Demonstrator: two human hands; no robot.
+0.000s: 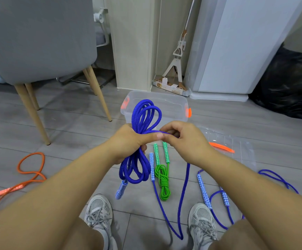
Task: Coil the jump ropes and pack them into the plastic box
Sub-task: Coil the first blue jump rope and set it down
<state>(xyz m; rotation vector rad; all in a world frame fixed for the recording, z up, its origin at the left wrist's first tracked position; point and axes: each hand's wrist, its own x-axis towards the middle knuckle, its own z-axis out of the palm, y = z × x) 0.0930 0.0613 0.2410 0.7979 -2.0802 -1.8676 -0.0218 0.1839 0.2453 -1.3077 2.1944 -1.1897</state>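
In the middle of the frame the left hand (126,143) was wrapped tightly around the waist of a bundled blue jump rope (142,114), its loops fanning out above the fist and hanging below it, so that the coil could not spring apart. One patterned handle (120,191) dangled from the lower loops. Just to the right, the right hand (182,139) pinched the rope's free strand between thumb and fingers and drew it level across the bundle, apparently to bind the coil at its middle. From that hand the loose tail (185,186) dropped to the floor (74,127), looped between the person's shoes at the bottom of the frame and ran up to the other handle (152,166), which suggested a good length was left to wrap. The plastic box (173,107) stood open just beyond the hands, upper centre, close enough to drop the coil in; whether anything already lay inside could not be told. Its clear lid (240,141) lay flat to the right, out of the way. A green jump rope (162,183), already knotted up, lay below the hands awaiting packing. An orange jump rope (31,170) at the left edge and a second blue jump rope (218,197) at lower right sprawled uncoiled.
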